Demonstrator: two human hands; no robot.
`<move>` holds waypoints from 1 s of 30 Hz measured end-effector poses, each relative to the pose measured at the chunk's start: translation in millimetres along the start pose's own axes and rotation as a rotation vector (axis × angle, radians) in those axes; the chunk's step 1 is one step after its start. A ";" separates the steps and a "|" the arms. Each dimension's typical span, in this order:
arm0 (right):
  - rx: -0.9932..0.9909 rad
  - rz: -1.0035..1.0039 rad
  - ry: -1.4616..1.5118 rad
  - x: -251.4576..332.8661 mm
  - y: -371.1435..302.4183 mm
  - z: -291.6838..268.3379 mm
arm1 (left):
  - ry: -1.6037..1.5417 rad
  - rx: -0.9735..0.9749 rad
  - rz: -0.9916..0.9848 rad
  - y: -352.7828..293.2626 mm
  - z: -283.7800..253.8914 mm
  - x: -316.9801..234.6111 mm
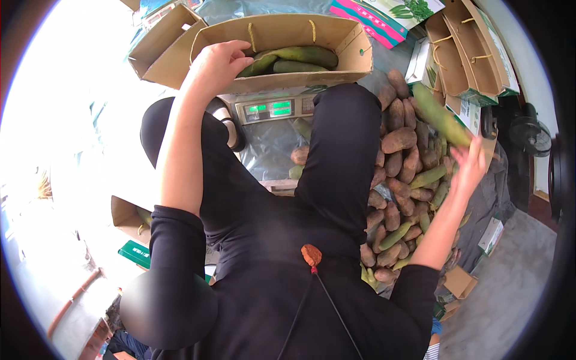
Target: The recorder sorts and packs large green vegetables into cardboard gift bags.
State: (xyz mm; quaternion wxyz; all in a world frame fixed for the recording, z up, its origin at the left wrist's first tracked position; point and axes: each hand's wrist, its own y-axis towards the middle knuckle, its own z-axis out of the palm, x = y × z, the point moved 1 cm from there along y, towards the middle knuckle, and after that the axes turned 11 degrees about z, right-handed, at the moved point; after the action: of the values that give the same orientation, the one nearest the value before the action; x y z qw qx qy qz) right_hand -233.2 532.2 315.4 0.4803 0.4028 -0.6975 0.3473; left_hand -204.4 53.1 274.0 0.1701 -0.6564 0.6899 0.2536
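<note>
A long, light-green cucumber (441,117) is in my right hand (471,165), raised over the right-hand pile and blurred by motion. My fingers close round its lower end. At the upper left, my left hand (219,63) reaches over the left part of an open cardboard box (282,84). Its thumb and forefinger are apart with nothing seen between them; the other fingers are partly hidden. Inside that box lie several dark-green cucumbers (309,56), one end close to my left thumb. Under the box sits a digital scale (276,109) with lit green displays.
Brown, potato-like tubers (399,140) and more cucumbers (429,176) are heaped right of my leg. Other open boxes (462,54) stand at the upper right, another box (159,45) at the upper left. A black fan (531,133) stands at the far right.
</note>
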 end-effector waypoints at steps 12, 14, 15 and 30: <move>0.686 0.083 -0.097 29.9 6.2 188.0 | -0.025 -0.008 -0.047 0.5 -5.2 0.7; 0.578 0.157 -0.100 3.1 16.6 167.0 | -0.021 0.009 -0.062 1.0 -6.0 -0.7; 0.523 0.188 -0.112 -12.6 18.8 151.5 | -0.024 0.014 -0.061 1.0 -5.3 -0.1; 0.292 0.875 -0.291 -327.7 -116.6 -34.6 | -0.019 0.044 -0.012 7.1 4.0 -0.4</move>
State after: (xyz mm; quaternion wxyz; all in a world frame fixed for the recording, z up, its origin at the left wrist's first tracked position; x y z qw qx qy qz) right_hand -45.1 586.5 25.8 0.1252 0.1792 -0.8054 0.5510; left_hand -211.7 55.8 271.8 0.1927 -0.6541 0.6898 0.2435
